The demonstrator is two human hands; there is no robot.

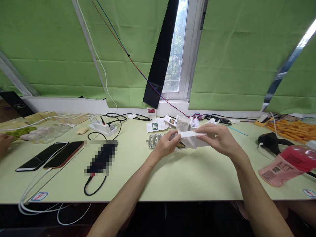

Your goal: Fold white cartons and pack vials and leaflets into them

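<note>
Bench point(148, 184): front edge runs straight across below the work, back edge sits against the wall under the green blinds point(237, 59). Bare surface left of the left forearm, between the forearms, and right of the right forearm up to the bottle.

Around, L to R: another person's hand point(4, 143) at the far edge, egg tray point(46, 133) next to it, then two phones point(63, 155) with white cables hanging over the front edge. Pixelated item point(101, 158), black lead attached. Power strip point(102, 128) behind it. Silver cylinders point(153, 141) just beside the left hand, printed small boxes point(158, 126) crowding the back. Right side: black object point(268, 141), pink bottle point(283, 166), orange pile point(292, 130).

Left hand point(166, 144): fingers curled in, closed on the left end of the white carton point(189, 142). Carton is up between both hands, mid-bench. Right hand point(219, 140): half-curled, thumb and fingers pinching the carton's right upper part. Both forearms reach in over the front edge.
</note>
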